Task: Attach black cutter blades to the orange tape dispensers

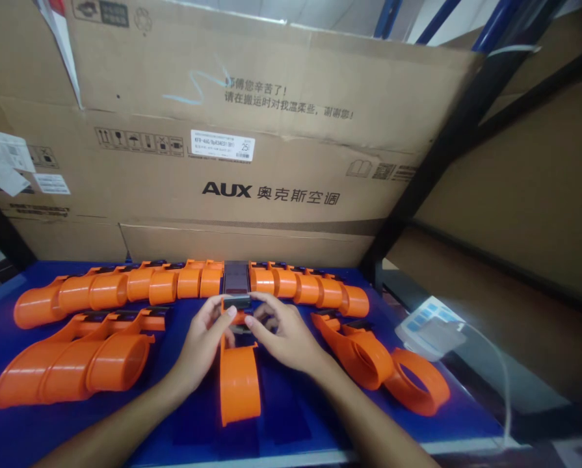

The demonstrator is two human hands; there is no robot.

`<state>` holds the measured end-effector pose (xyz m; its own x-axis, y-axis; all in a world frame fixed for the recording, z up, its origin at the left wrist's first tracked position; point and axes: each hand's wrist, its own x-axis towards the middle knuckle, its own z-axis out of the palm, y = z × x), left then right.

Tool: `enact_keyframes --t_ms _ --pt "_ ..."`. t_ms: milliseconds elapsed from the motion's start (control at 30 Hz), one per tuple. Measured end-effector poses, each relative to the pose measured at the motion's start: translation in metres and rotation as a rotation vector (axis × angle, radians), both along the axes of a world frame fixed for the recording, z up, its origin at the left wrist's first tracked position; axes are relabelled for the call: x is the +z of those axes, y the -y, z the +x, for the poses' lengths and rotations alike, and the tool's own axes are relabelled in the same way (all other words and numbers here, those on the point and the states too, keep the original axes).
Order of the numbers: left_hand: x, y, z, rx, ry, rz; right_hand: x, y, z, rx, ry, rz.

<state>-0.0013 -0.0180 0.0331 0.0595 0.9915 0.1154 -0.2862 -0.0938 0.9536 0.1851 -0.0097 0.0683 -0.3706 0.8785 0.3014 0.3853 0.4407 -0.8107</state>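
Observation:
In the middle of the blue table, my left hand (207, 331) and my right hand (281, 331) meet around the dark end piece (237, 301) of an orange coiled plastic band (240, 383). Fingers and thumbs of both hands are closed on that end, and some fingertips are hidden behind it. The band's round coil hangs toward me, below my hands. Just beyond my fingers is a dark rectangular block (236, 276), between two rows of similar orange coils: a left row (108, 290) and a right row (307, 288).
Larger orange coils lie front left (76, 367), and several looser ones (408, 380) front right. At the right edge sits a white device (432, 328) with a cable. A printed cardboard sheet (271, 162) stands behind the blue table (188, 422), beside a dark metal post (432, 169).

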Motion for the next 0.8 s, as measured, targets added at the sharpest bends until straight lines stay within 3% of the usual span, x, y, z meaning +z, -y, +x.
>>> enact_keyframes --t_ms 133,233,433,800 --pt "-0.0028 -0.002 0.0002 -0.064 0.009 -0.079 -0.0089 0.0028 -0.0092 -0.145 0.033 0.093" --pt "-0.0018 -0.0016 -0.0002 -0.078 -0.013 -0.102 -0.0111 0.0056 -0.0108 -0.177 0.044 0.147" --pt "0.0048 -0.0002 -0.0024 -0.083 0.01 -0.076 -0.0088 0.0075 -0.0094 -0.122 0.11 0.158" --pt "0.0009 -0.0042 -0.0043 -0.059 0.004 -0.067 -0.0115 -0.0016 -0.0045 -0.032 0.098 0.158"
